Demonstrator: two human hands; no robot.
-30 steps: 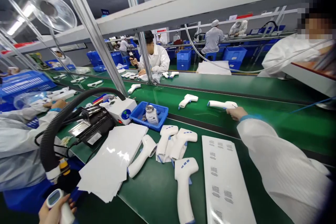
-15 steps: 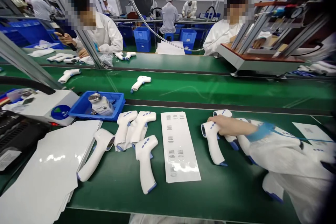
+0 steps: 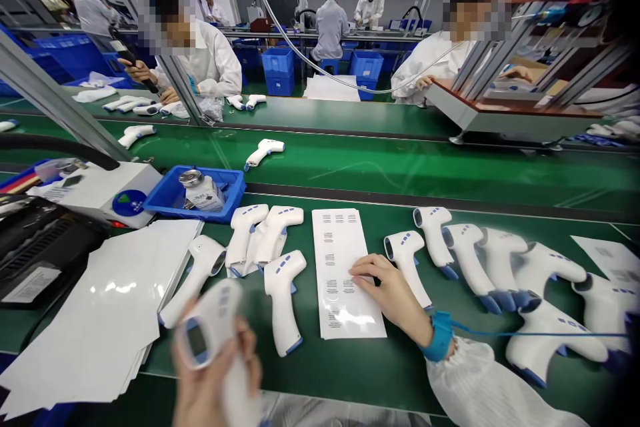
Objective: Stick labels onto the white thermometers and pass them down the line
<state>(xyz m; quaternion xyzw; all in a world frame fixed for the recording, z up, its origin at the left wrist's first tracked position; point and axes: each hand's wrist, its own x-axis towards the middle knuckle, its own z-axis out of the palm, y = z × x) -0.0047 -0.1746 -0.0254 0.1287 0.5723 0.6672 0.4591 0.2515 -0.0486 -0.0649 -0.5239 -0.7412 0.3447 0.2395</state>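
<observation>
My left hand (image 3: 210,373) is closed around a white infrared thermometer (image 3: 223,320), blurred by motion, its small display facing me at the lower left. Over the right side of a white label sheet (image 3: 345,307) reaches my right hand (image 3: 390,283), fingers extended, thumb and index finger slightly apart, with a blue wrist strap (image 3: 440,337) on the wrist. Whether the fingertips touch a label I cannot tell. Just beyond that hand lies another thermometer (image 3: 407,257). Several more thermometers (image 3: 283,300) rest left of the sheet, and a further group (image 3: 470,253) lies to the right.
A stack of white sheets (image 3: 115,293) and a blue tray (image 3: 233,197) holding a metal-capped bottle (image 3: 203,190) stand at left. Behind runs a green conveyor (image 3: 360,163) carrying thermometers. Two co-workers in white sit across it, beside a metal-framed fixture (image 3: 505,110) at right.
My right hand has left the thermometers on the right and moved left to the label sheet. My left hand has come into view holding a thermometer. The view has shifted slightly.
</observation>
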